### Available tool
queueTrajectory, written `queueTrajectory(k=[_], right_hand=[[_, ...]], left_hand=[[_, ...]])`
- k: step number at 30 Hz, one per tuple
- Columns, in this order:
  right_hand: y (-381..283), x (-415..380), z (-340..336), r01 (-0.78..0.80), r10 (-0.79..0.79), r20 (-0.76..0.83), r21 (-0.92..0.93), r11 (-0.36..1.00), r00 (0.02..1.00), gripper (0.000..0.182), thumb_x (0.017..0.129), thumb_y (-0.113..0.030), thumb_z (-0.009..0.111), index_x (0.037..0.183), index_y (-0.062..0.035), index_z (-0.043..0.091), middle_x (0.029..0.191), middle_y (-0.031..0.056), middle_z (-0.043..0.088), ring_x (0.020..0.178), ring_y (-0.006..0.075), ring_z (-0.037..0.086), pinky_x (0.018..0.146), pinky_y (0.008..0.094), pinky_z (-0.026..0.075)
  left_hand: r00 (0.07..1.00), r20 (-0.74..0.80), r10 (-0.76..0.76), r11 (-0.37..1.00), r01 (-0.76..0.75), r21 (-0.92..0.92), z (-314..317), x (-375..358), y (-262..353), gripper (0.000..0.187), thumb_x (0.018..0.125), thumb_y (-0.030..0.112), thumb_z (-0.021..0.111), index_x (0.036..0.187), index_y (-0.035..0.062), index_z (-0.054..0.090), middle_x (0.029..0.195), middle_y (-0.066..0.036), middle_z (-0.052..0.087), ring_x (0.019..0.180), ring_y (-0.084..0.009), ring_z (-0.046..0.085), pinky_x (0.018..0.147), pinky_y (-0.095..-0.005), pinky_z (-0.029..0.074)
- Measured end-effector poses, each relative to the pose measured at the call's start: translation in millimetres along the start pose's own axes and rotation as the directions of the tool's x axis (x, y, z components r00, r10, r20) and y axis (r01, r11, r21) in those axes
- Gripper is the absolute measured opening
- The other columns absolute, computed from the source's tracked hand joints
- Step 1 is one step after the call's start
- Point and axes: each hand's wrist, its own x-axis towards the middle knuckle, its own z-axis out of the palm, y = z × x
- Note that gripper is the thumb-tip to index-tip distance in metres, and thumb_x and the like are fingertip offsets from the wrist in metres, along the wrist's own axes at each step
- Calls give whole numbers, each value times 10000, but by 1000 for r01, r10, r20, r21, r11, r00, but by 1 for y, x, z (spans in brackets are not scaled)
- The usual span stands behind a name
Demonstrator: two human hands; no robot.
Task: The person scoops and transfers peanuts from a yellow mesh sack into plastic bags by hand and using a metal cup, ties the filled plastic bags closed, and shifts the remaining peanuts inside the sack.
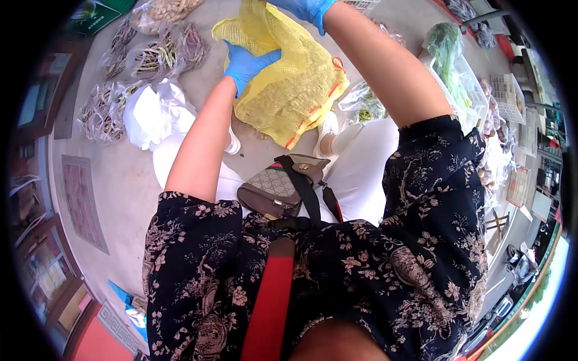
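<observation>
A yellow mesh bag [289, 90] with red ties along its edge hangs between my forearms, bulging at its lower part with greyish-green contents I cannot identify. My left hand [245, 65], in a blue glove, is at the bag's left side, thumb stretched across the mesh and the other fingers partly hidden in its folds. At the top edge of the view, above the bag, is my right hand [306, 11], also blue-gloved; its fingers are mostly cut off by the frame, so its grip does not show.
Clear bags of long beans [158, 59] and a white plastic bag [155, 114] lie on the floor at left. White crates [475, 90] with green vegetables [444, 45] stand at right. A brown patterned handbag [271, 189] rests at my waist.
</observation>
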Motion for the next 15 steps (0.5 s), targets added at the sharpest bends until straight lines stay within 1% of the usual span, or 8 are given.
queueTrajectory(k=[2, 4, 6, 8, 10, 11, 13, 15], right_hand=[[-50, -11, 2, 81, -85, 127, 37, 996, 988, 333, 775, -264, 515, 801, 51, 620, 749, 222, 603, 717, 288, 598, 713, 363, 447], [-84, -21, -1, -103, 85, 229, 68, 992, 970, 297, 802, -278, 606, 921, -9, 648, 836, 32, 645, 675, 153, 585, 662, 303, 470], [-67, -15, -8, -109, 91, 376, 27, 994, 922, 329, 833, -308, 594, 957, -8, 652, 910, 42, 653, 787, 150, 600, 749, 306, 470], [6, -23, -18, -186, 67, 357, 309, 933, 932, 353, 858, -326, 568, 1003, -13, 642, 970, 51, 646, 883, 150, 588, 822, 288, 448], [97, -41, -40, -336, 171, 346, 503, 796, 923, 376, 895, -344, 516, 1057, -23, 626, 1044, 54, 626, 1028, 149, 545, 929, 263, 393], [157, -52, -46, -430, 318, 306, 439, 789, 897, 413, 882, -364, 532, 1123, -34, 591, 1107, 65, 601, 1047, 171, 539, 939, 289, 391], [285, -102, -26, -654, 631, 172, 216, 725, 757, 523, 802, -453, 578, 1110, -31, 599, 1080, 118, 615, 1021, 222, 566, 900, 315, 417], [401, -169, 15, -832, 883, 188, -296, 468, 430, 764, 678, -640, 596, 1117, -15, 584, 1102, 178, 594, 1003, 309, 575, 872, 356, 429]], left_hand=[[957, 50, -286, 953, 278, 121, -1, 0, -23, 570, 835, 233, 621, 1305, 54, 354, 1290, -93, 424, 1173, -242, 414, 964, -308, 368], [993, 21, -114, 792, 78, 606, -8, -2, -45, 582, 874, 264, 548, 1348, 61, 279, 1297, -106, 413, 1208, -239, 377, 1015, -336, 317], [994, 80, -75, 813, 14, 582, -12, 18, -65, 550, 902, 267, 493, 1358, 64, 262, 1287, -111, 421, 1209, -239, 377, 1025, -350, 312], [968, 212, -134, 991, 128, 42, -4, 50, -90, 479, 918, 239, 456, 1335, 62, 303, 1260, -109, 445, 1176, -243, 412, 993, -350, 352], [929, 337, -153, 834, 304, -461, 0, 91, -115, 415, 933, 211, 419, 1312, 60, 344, 1232, -106, 470, 1143, -246, 448, 962, -350, 393], [910, 386, -150, 657, 383, -649, 1, 112, -127, 387, 941, 197, 400, 1301, 59, 364, 1219, -105, 482, 1126, -248, 465, 946, -350, 413], [949, 213, -233, 797, 312, -517, 12, 147, -148, 321, 929, 143, 418, 1242, 74, 430, 1167, -93, 518, 1026, -267, 528, 882, -408, 464], [858, 107, -503, 582, 427, -692, 46, 189, -142, 315, 922, 117, 427, 1235, 93, 437, 1166, -94, 518, 1038, -274, 521, 878, -437, 461]])
